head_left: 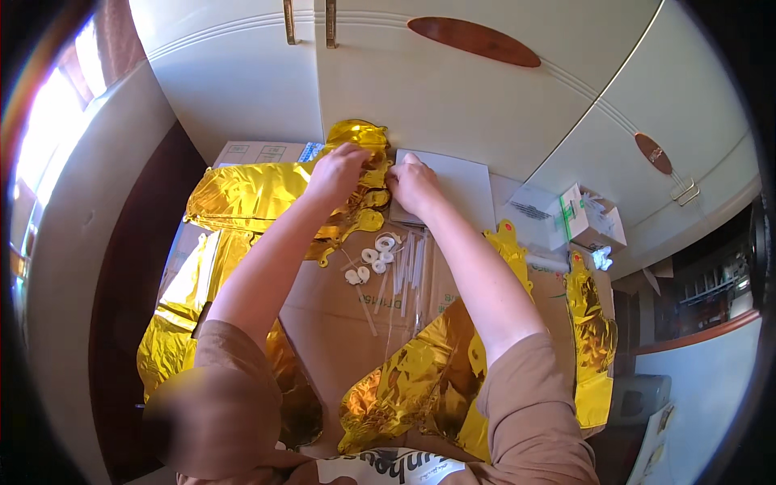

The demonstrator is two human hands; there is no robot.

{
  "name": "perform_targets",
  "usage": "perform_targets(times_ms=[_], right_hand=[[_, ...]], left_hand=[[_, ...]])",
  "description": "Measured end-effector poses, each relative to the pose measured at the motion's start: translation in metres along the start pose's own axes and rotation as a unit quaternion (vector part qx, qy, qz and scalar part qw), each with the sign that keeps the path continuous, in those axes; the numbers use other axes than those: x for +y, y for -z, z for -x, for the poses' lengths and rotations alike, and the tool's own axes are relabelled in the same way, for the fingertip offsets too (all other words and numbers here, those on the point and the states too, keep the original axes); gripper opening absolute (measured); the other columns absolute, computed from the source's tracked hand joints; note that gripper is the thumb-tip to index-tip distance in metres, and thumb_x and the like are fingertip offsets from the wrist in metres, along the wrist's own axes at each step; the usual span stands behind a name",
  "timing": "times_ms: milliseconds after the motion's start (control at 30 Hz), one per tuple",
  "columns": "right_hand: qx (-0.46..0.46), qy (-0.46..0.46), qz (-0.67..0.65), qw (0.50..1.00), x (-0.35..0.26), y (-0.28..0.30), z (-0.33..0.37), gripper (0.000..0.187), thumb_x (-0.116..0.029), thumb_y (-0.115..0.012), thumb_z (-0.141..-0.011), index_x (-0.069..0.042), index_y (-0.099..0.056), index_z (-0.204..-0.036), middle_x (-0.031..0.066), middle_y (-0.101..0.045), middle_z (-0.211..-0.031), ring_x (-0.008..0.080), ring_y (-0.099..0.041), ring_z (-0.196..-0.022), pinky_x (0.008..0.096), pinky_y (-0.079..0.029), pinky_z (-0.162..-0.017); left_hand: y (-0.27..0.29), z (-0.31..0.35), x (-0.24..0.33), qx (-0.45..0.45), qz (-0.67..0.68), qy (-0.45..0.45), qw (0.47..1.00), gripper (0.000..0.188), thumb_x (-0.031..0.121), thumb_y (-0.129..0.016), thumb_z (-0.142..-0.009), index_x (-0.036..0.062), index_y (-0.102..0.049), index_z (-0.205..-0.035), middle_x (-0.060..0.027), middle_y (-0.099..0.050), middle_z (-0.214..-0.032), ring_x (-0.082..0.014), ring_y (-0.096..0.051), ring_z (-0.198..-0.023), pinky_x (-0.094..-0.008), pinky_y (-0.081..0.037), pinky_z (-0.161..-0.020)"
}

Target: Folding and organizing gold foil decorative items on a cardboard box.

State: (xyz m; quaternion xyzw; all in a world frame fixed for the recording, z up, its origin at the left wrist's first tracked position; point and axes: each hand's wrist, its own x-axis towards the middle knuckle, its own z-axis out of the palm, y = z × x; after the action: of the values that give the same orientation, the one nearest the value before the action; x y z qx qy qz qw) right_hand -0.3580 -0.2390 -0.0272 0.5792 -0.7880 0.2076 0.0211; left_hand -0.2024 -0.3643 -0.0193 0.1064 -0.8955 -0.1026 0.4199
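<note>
At the far edge of the cardboard sheet (323, 301), close under the cream cabinet doors (461, 105), both hands are at a crinkled gold foil balloon (356, 132), which lies flat and uninflated. The left hand (339, 171) is bent over the foil with its fingers curled in; the fingertips are hidden, so whether they grip cannot be told. The right hand (414, 187) is narrowly curled, thumb and forefinger drawn together at the balloon's right edge, but the contact is too small to make out; under it lies a pale flat box (465, 190), partly covered by the hand. Left of the hands, a broad gold foil sheet (250, 190) runs behind the left forearm, which cuts it off from view. Toward the middle of the cardboard are small white ribbon rolls (380, 255) and, just beside them, clear plastic straws (411, 263), their overlapping ends hard to separate. More gold foil (404, 380) lies at the near edge, partly hidden by the right arm, and a long gold foil piece (592, 323) lies along the right edge. Near the far right corner, an open carton (610, 233) holds thin pale pieces, too indistinct to name, with a crumpled white scrap (601, 258) beside it.
</note>
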Motion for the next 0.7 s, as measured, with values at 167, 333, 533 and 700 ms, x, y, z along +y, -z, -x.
perform_targets(times_ms=[167, 333, 533, 700], right_hand=[[-0.013, -0.028, -0.042, 0.999, -0.005, 0.003, 0.001, 0.021, -0.016, -0.064, -0.087, -0.017, -0.077, -0.103, 0.0177, -0.063, -0.113, 0.0366, -0.065, -0.101, 0.0462, -0.054, -0.09], [-0.02, -0.016, -0.026, 0.999, 0.005, -0.001, -0.001, 0.022, -0.017, -0.063, -0.087, -0.017, -0.077, -0.104, 0.0181, -0.063, -0.116, 0.0375, -0.064, -0.104, 0.0458, -0.052, -0.093], [-0.011, -0.008, -0.019, 1.0, 0.009, -0.007, 0.0, 0.021, -0.016, -0.063, -0.085, -0.016, -0.077, -0.101, 0.0182, -0.063, -0.116, 0.0377, -0.064, -0.104, 0.0459, -0.052, -0.094], [0.03, 0.013, -0.068, 0.997, 0.006, -0.01, 0.001, 0.021, -0.016, -0.064, -0.085, -0.014, -0.077, -0.101, 0.0173, -0.065, -0.109, 0.0363, -0.065, -0.099, 0.046, -0.053, -0.09]], left_hand=[[0.0, 0.007, 0.008, -0.126, -0.033, -0.04, 0.991, 0.028, 0.003, -0.061, -0.081, 0.0072, -0.067, -0.108, -0.0103, -0.062, -0.109, -0.0342, -0.067, -0.091, -0.0438, -0.056, -0.078], [-0.002, 0.008, 0.01, -0.202, -0.06, -0.114, 0.971, 0.02, 0.006, -0.063, -0.082, 0.006, -0.068, -0.101, -0.0127, -0.06, -0.121, -0.0343, -0.066, -0.1, -0.0418, -0.056, -0.082], [-0.024, 0.002, 0.007, -0.282, -0.1, -0.039, 0.953, 0.014, 0.013, -0.066, -0.083, 0.0039, -0.071, -0.092, -0.0155, -0.063, -0.115, -0.0329, -0.064, -0.107, -0.0394, -0.056, -0.086], [-0.021, -0.002, 0.005, -0.308, -0.192, -0.084, 0.928, 0.018, 0.02, -0.068, -0.084, 0.0035, -0.071, -0.091, -0.014, -0.067, -0.101, -0.0338, -0.067, -0.096, -0.0394, -0.057, -0.082]])
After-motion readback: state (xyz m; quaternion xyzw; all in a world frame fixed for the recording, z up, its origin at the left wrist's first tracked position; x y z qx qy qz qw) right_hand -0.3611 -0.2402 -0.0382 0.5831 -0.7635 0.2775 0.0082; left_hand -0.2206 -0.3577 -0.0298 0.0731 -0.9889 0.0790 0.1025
